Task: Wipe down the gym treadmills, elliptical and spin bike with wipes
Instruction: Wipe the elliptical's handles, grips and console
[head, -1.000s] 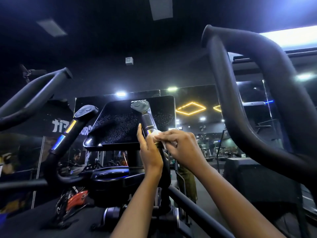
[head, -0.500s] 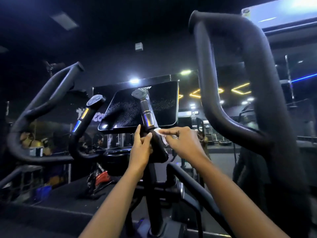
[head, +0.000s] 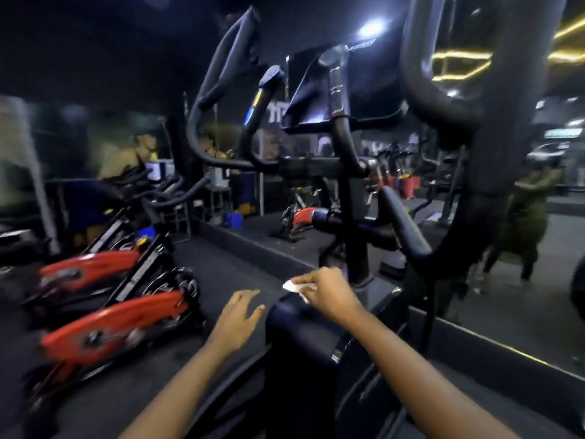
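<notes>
wipe (head: 295,286) sits pinched in the curled fingers of the right hand (head: 330,296), at the top front edge of the elliptical (head: 300,343) housing; left hand (head: 235,318) hovers just left of it, fingers loosely spread, holding nothing; red bikes (head: 110,323) stand further left

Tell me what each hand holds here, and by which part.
The right hand pinches a white wipe by one end; the rest sticks out to the left of its fingers. The left hand is open and holds nothing.
</notes>
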`<state>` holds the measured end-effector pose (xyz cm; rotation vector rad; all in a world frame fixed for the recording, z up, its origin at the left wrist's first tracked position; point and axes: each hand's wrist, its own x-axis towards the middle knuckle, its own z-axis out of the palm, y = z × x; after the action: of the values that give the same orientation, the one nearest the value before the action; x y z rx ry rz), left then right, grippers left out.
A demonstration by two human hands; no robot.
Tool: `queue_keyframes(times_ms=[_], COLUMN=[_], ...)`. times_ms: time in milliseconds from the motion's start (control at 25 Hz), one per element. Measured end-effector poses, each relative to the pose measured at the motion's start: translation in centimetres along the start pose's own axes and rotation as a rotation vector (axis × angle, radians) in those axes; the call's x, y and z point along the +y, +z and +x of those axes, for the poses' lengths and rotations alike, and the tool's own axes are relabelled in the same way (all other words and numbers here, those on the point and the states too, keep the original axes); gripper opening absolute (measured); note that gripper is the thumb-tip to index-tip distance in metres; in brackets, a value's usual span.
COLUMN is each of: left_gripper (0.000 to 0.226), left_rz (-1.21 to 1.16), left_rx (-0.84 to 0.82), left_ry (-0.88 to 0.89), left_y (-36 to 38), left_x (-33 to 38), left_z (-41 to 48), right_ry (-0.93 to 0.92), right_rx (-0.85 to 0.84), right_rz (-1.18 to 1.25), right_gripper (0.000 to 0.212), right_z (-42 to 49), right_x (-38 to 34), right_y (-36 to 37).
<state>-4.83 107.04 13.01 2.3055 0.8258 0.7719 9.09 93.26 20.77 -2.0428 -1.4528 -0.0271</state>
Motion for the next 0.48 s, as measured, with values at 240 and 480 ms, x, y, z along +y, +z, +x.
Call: queue_keyframes(times_ms=[240, 480], left_gripper=[0.049, 0.049], left_rz=[0.287, 0.366], left_rx=[-0.183, -0.192], left_ry=[-0.329, -0.685], left_y=[0.8, -2.8], left_x=[-8.4, -12.5], left_z=[-18.8, -36.3], right_ry=[-0.045, -0.209], right_rx=[-0.423, -0.713], right_rz=[0.041, 0.173], right_gripper=[0.028, 0.028], right_z=[-10.5, -20.5], right_x=[-1.6, -10.2], right_y=[14.1, 23.2])
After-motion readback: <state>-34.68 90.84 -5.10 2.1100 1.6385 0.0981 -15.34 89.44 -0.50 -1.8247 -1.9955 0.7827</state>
